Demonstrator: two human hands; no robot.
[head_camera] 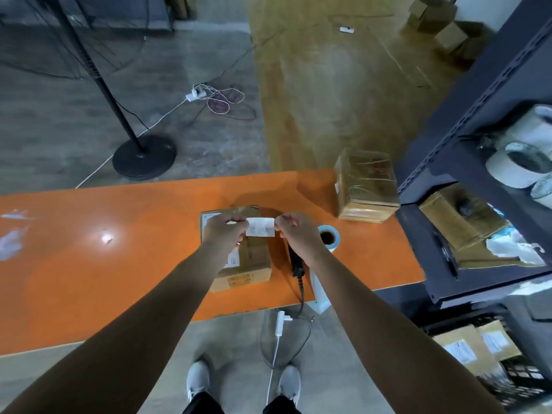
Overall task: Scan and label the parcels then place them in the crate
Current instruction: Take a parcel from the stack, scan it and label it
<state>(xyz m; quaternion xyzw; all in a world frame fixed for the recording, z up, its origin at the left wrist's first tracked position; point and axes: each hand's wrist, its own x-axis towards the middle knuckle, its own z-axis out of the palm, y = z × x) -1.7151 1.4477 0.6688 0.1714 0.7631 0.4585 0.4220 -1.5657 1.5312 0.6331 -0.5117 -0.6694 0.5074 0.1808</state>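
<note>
Your fingers on both hands, left hand (225,233) and right hand (297,234), pinch opposite ends of a small white handwritten label (260,227), stretched just above the taped brown cardboard parcel (254,255) beneath them on the orange table (104,264).

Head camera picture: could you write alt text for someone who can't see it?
Two bare hands, left hand and right hand, hold a small white label above a cardboard parcel on an orange table. A barcode scanner and label roll lie beside it.
</note>
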